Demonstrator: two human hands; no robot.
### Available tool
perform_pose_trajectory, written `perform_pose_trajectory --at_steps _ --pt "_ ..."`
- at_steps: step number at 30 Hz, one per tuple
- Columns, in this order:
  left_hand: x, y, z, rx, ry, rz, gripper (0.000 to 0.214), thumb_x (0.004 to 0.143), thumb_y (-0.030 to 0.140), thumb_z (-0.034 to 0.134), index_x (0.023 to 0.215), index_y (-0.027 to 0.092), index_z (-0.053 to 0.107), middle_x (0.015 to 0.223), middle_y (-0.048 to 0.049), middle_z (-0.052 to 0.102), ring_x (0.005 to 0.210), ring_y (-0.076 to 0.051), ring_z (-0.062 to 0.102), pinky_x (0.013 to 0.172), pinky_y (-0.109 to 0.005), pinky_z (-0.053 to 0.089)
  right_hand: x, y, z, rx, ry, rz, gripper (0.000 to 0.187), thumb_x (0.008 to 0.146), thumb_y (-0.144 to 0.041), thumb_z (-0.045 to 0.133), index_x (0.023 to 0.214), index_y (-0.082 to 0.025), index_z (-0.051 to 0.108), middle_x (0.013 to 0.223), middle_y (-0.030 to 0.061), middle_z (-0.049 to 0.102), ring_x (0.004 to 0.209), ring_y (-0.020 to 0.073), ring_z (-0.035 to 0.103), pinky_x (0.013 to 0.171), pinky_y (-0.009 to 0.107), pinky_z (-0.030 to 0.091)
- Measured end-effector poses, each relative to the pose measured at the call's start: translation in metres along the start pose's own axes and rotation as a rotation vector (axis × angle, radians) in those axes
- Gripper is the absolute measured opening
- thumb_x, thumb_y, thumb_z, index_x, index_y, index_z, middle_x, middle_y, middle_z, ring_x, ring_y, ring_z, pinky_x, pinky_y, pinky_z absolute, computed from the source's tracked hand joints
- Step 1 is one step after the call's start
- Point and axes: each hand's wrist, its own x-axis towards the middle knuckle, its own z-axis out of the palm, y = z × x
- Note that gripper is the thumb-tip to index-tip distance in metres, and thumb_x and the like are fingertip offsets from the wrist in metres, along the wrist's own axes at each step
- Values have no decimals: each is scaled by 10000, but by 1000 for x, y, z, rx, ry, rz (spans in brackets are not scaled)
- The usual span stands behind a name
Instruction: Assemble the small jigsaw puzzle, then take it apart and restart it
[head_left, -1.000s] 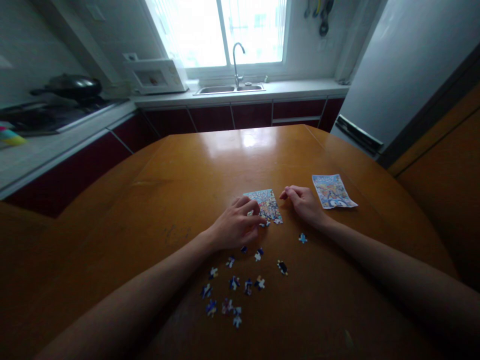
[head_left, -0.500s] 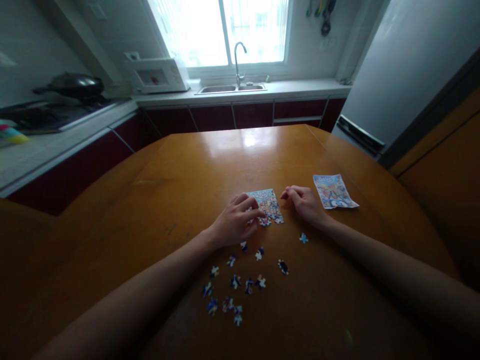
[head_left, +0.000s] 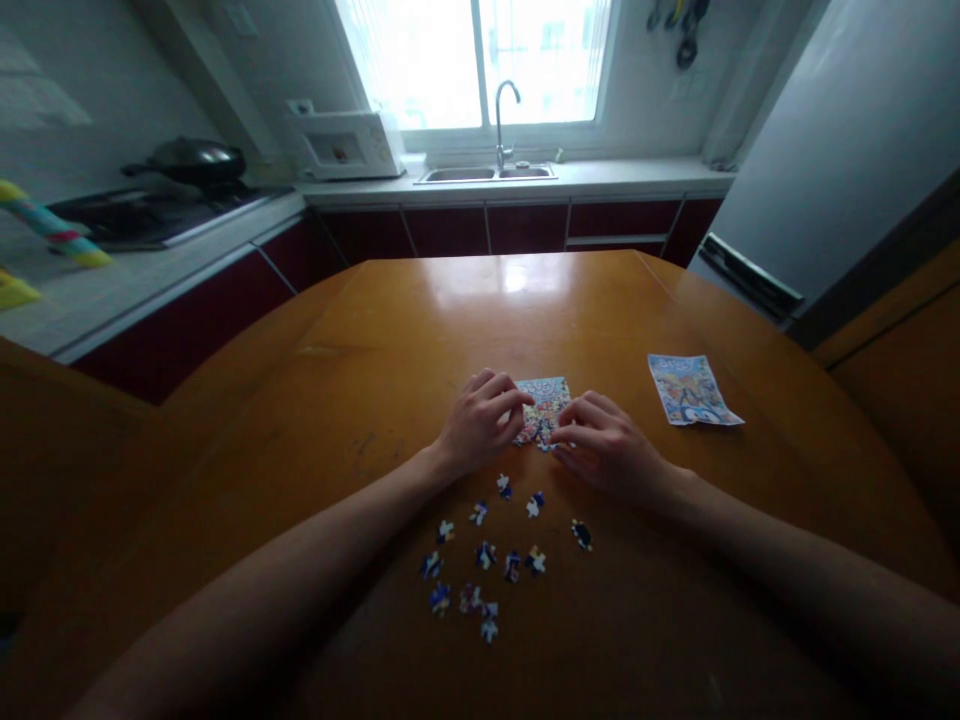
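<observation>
A partly assembled jigsaw puzzle point(head_left: 546, 390) lies flat on the wooden table, its lower edge uneven. My left hand point(head_left: 484, 420) is at its left side, fingers curled over the edge and holding it. At the lower right corner is my right hand point(head_left: 607, 445), with thumb and fingers closed together against the puzzle; what they pinch is hidden. Nearer to me lie several loose pieces, among them a white and blue piece point(head_left: 504, 486), a dark piece point(head_left: 581, 534) and a blue piece point(head_left: 439, 598).
A creased picture sheet point(head_left: 694, 390) lies right of my right hand. Beyond the wooden table point(head_left: 450, 310) are a counter with a sink point(head_left: 487, 174), a white microwave point(head_left: 349, 145) and a wok point(head_left: 196, 160) on the stove. A fridge point(head_left: 817, 140) stands at the right.
My right hand has come down and toward me, from beside the puzzle's right edge onto its lower right corner. A light blue piece near my right wrist is now out of sight. The view has shifted slightly.
</observation>
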Motion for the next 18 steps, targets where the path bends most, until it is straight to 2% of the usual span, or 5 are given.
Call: perform_pose_trajectory --at_steps 3,6,13,18 --pt "-1 -1 1 15 0 -5 183 956 185 520 955 217 701 865 -38 623 877 -192 516 813 -353 441 -3 -13 4 -29 -132 -125 144 947 -255 587 870 -248 709 945 58 651 899 212 534 811 375 451" --pt "-1 0 2 22 1 1 179 954 185 524 946 208 701 860 -38 627 872 -191 517 816 -355 440 -5 -21 6 -56 -203 -170 188 958 -310 595 812 -230 682 930 56 644 886 207 530 796 364 446" --pt "0 0 3 21 -13 -20 175 954 195 530 943 214 704 874 -38 636 880 -192 522 827 -357 438 -6 -27 8 -67 -247 -177 201 951 -367 622 818 -222 668 924 56 643 875 205 532 796 362 460" --pt "-1 0 3 16 -25 -21 171 950 193 531 945 216 700 884 -37 642 883 -192 525 835 -359 433 -6 -26 9 -41 -268 -168 153 966 -272 584 862 -239 692 908 47 637 863 195 526 789 347 454"
